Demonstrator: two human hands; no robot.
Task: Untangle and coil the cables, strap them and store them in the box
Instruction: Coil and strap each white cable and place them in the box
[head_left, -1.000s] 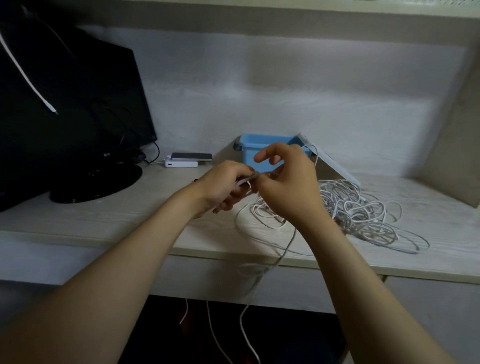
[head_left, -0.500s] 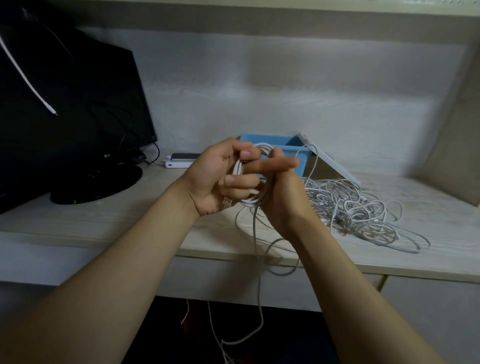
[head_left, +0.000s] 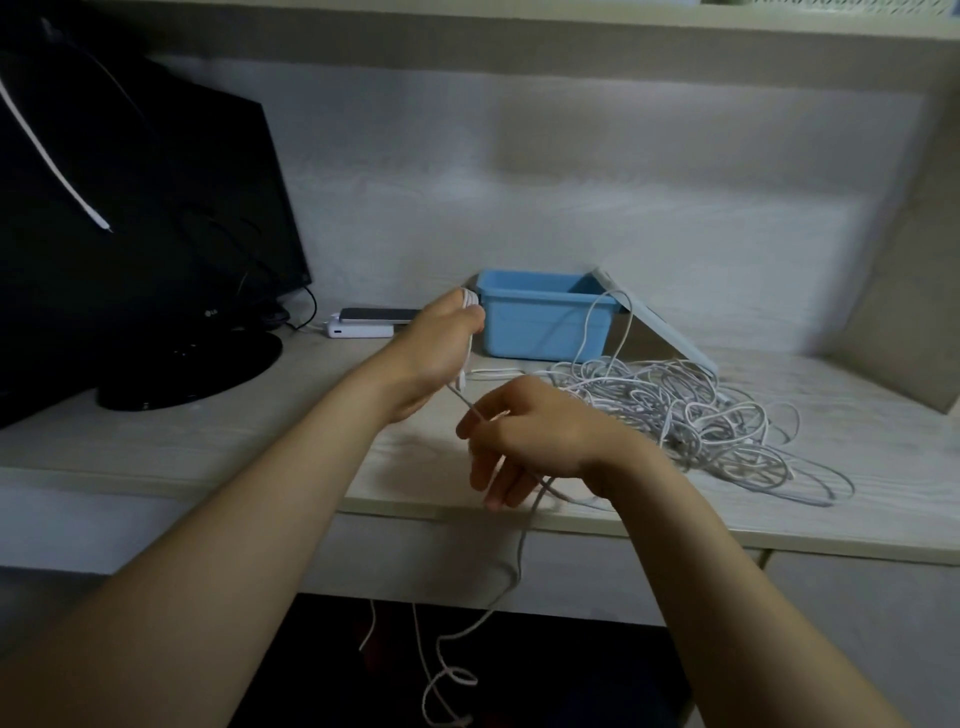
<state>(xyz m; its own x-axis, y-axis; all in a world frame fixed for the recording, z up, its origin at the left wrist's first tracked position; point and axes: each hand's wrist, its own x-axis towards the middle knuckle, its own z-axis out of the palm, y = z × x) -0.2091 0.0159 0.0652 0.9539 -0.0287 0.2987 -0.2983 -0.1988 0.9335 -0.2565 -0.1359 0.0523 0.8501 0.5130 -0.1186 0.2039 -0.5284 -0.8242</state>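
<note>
My left hand (head_left: 441, 338) is raised beside the blue box (head_left: 540, 325) and grips a small coil of white cable (head_left: 470, 301). From that coil the cable runs down to my right hand (head_left: 524, 436), which pinches it between thumb and fingers above the desk's front edge. Below my right hand the same cable (head_left: 514, 566) hangs off the desk and curls near the floor. A large tangle of white cables (head_left: 691, 415) lies on the desk to the right, with one strand looping up over the box rim.
The box's lid (head_left: 660, 322) leans against its right side. A black monitor (head_left: 130, 218) stands at the left on a round base. A phone on a white power bank (head_left: 363, 322) lies left of the box. A side panel (head_left: 904, 260) closes the right.
My hands have come apart: the left one rose toward the box with the coil, the right one dropped toward the desk edge, sliding along the cable. The hanging length is drawn straighter.
</note>
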